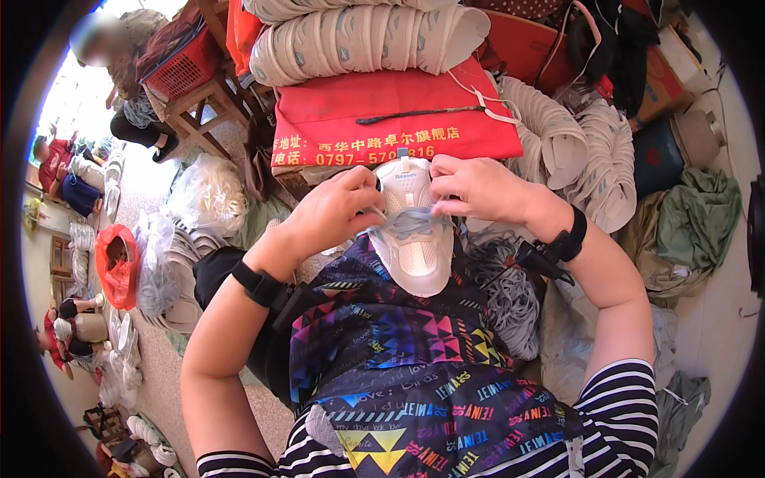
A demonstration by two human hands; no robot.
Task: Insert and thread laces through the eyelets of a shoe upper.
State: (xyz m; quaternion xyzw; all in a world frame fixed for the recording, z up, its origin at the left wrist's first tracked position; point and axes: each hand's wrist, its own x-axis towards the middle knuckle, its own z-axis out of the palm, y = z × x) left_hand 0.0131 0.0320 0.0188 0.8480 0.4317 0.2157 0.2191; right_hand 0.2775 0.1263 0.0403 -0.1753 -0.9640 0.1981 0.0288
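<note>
White mesh and smooth panels form the shoe upper [416, 256] at the centre of my head-camera view, its toe pointing down toward the wearer's body and its tongue toward the red cloth [343, 99]. Grey lace [408, 226] crosses its throat, slightly blurred. I see the left hand [344, 209] at the upper's left edge and the right hand [480, 188] at its right edge; each has thumb and fingers closed on the lace, though I cannot tell which strand either pinches. Black bands [256, 285] circle both wrists. Beneath the upper lies a dark, brightly patterned apron [470, 390], worn over striped sleeves [613, 410].

Beyond the hands, a black cord [418, 117] lies on the red cloth, and a nested row of pale uppers [362, 49] rests behind it. To the right I note a heap of loose grey laces [514, 299], further nested uppers [599, 159] and a crumpled green cloth [697, 219]. On the left, a red plastic bag [119, 298] stands open on the floor, with other people seated farther off.
</note>
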